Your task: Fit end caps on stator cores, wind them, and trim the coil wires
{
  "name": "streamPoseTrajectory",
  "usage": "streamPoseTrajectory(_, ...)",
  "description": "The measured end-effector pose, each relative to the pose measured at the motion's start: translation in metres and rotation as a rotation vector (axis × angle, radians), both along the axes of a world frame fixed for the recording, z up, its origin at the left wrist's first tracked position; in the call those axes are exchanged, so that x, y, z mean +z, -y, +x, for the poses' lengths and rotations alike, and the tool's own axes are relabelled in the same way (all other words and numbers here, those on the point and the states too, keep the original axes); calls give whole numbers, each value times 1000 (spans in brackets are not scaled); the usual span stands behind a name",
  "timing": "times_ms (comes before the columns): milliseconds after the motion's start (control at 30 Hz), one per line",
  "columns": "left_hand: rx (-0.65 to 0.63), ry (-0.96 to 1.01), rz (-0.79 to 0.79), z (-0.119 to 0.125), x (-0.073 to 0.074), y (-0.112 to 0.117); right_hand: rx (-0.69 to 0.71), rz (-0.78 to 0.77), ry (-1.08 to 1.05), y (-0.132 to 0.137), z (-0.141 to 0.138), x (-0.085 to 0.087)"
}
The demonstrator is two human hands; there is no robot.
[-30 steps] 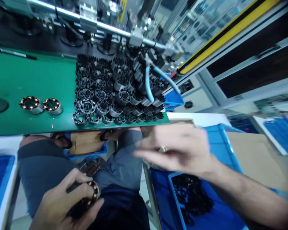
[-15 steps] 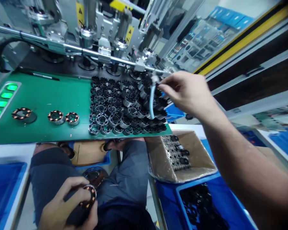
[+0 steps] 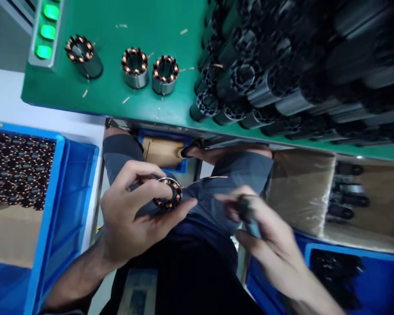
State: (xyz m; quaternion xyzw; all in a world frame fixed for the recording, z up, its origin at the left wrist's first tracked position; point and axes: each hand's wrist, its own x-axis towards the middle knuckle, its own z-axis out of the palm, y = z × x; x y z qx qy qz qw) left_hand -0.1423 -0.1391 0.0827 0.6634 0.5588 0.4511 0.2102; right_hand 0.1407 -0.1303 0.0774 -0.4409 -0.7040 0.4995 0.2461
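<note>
My left hand (image 3: 131,214) is closed around a copper-wound stator (image 3: 168,199), held over my lap, with a thin wire (image 3: 205,179) sticking out to the right. My right hand (image 3: 262,232), blurred by motion, is closed on a slim tool with a light blue handle (image 3: 252,223) just right of the stator. Three wound stators (image 3: 135,66) stand on the green work surface (image 3: 101,96) above. A dense block of unwound black stator cores (image 3: 282,74) fills the right part of that surface.
A blue bin (image 3: 57,183) at left holds several wound stators on cardboard. A cardboard box (image 3: 302,192) at right holds dark parts, with a blue bin (image 3: 381,271) below it. Green lit buttons (image 3: 47,30) sit at the upper left.
My right hand came down from the blue hose near the core stack to my lap, now gripping the tool. My left hand lifted the stator. The view tilted downward.
</note>
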Motion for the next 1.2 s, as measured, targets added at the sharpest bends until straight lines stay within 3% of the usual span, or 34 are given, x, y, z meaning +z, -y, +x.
streamPoseTrajectory(100,-17,-8,10,5,-2,-1,-7,-65,-87,15,-12,-10)
streamPoseTrajectory(233,-18,-29,15,12,-4,-2,-6,-85,-154,13,-23,-24)
streamPoseTrajectory(567,-9,-106,-51,14,-2,5,21,7,-166,11,-29,-28)
streamPoseTrajectory(767,39,-89,-68,15,-5,9,-7,-28,-190,9,-35,-31)
streamPoseTrajectory(900,59,-80,-63,12,-17,8,-19,-114,-170,1,-34,-37)
streamPoseTrajectory(967,41,26,-144,7,-27,6,-67,-89,-106,-5,-32,-42)
streamPoseTrajectory(1067,-33,417,-332,5,-40,4,-91,71,-24,-12,-29,-47)
streamPoseTrajectory(1200,-56,914,-541,15,-43,1,-93,355,50,-14,-28,-50)
